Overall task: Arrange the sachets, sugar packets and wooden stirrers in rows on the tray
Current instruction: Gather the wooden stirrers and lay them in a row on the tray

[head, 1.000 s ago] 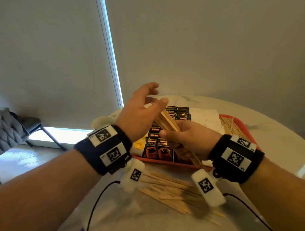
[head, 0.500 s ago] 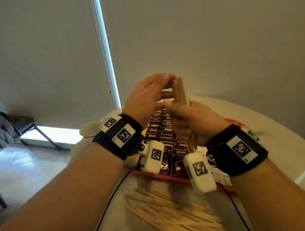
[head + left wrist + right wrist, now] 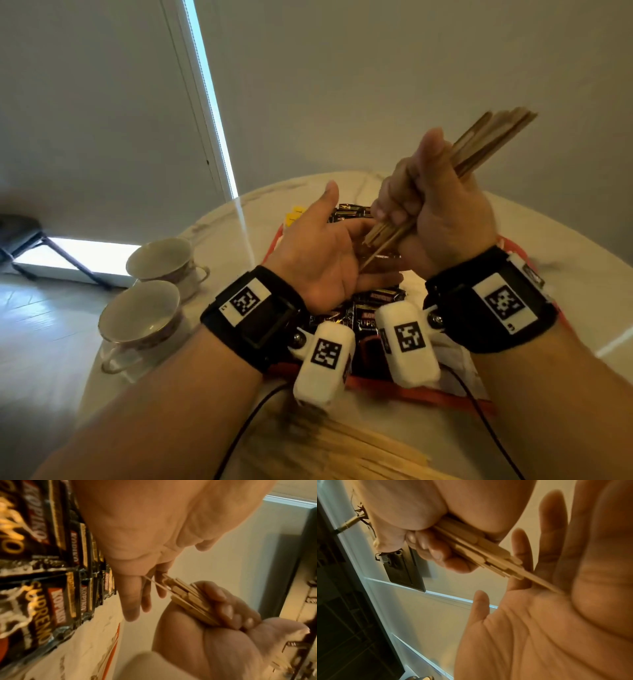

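Above the tray [image 3: 459,397], the right hand [image 3: 442,219] grips a bundle of stirrers [image 3: 486,144], its long axis slanting from upper right down to lower left. The lower ends butt against the flat, spread palm of the left hand [image 3: 322,263], one stirrer poking out further than the rest. This looks like squaring the ends; next, probably, laying the bundle down in a row beside the sachets [image 3: 376,298]. More stirrers lie loose on the table [image 3: 359,455].
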